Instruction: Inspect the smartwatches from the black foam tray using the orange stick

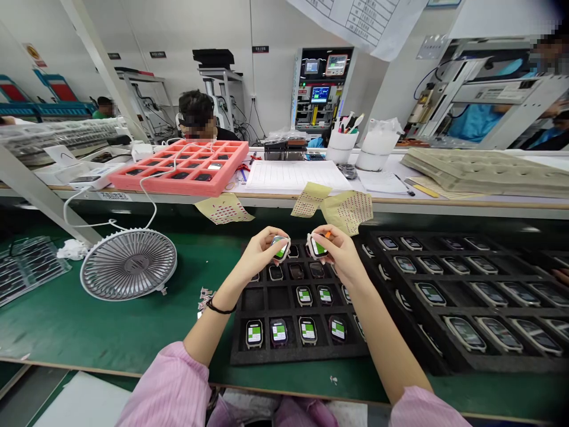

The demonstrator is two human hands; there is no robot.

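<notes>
My left hand (260,254) pinches a smartwatch body (280,248) with a green-lit screen by its edges. My right hand (338,254) holds a second smartwatch body (318,246) close beside it, the two apart by a small gap. A small orange item (328,235) shows behind my right fingers, too small to identify. Just below my hands lies a black foam tray (297,356) with square pockets. Several watches sit in its pockets, such as one with a green screen (307,331). Another black tray (444,362) of watches stands to the right.
A grey mesh desk fan (128,264) lies on the green mat (57,326) at left. Across the bench are a pink foam tray (178,184), dotted yellowish sheets (349,212), paper forms (293,175) and a grey moulded tray (484,171). A co-worker (195,115) sits beyond.
</notes>
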